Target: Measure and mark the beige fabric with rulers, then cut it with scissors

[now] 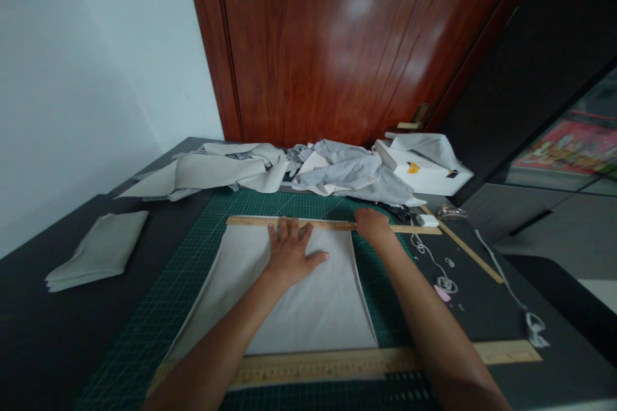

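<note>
A light grey cloth (308, 308) lies flat on a green cutting mat (380, 282). Along its far edge runs a wooden ruler (250, 221), and my left hand (292, 250) presses on it with fingers spread, palm on the cloth. My right hand (372, 223) is closed at the ruler, just past the cloth's right corner; whatever its fingers hold is hidden. A wider wooden ruler (337, 365) crosses the near end of the cloth, beneath both forearms.
Folded grey cloth (101, 250) rests at the left. Crumpled cloth pieces (351, 170) and a white box (424, 170) line the back. At the right are a white charger (427, 220), a cable (446, 284) and another wooden strip (463, 244).
</note>
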A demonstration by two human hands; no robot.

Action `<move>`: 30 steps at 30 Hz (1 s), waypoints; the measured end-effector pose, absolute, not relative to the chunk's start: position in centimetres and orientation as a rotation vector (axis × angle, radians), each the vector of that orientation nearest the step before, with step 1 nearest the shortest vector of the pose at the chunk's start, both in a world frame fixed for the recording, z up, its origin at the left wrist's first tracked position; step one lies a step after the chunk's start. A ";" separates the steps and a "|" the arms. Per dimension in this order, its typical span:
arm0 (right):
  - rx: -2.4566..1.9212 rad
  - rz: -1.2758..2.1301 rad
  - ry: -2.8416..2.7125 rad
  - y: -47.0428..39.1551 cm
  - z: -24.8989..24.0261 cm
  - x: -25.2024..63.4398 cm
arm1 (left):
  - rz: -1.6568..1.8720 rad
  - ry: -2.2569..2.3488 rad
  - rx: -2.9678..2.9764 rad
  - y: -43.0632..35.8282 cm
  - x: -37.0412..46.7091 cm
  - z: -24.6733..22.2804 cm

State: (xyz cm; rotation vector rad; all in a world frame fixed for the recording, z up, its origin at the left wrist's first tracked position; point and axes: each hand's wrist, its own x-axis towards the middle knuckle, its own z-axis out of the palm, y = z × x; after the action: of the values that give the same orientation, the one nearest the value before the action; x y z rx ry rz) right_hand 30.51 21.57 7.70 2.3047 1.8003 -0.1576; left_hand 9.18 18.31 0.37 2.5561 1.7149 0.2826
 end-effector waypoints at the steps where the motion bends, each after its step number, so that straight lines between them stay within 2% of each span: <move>1: 2.308 -0.146 1.795 21.5 7.8 30.3 | 0.280 1.716 2.553 18.3 9.2 0.4; 30: 2.275 -0.086 1.821 21.6 7.1 29.1 | 0.277 1.718 2.568 18.2 9.2 0.5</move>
State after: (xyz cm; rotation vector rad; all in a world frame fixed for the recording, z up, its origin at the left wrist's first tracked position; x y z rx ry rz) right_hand 29.07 21.62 7.09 2.2747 1.8208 -0.0865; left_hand 9.16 18.23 0.51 2.5683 1.7178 0.2770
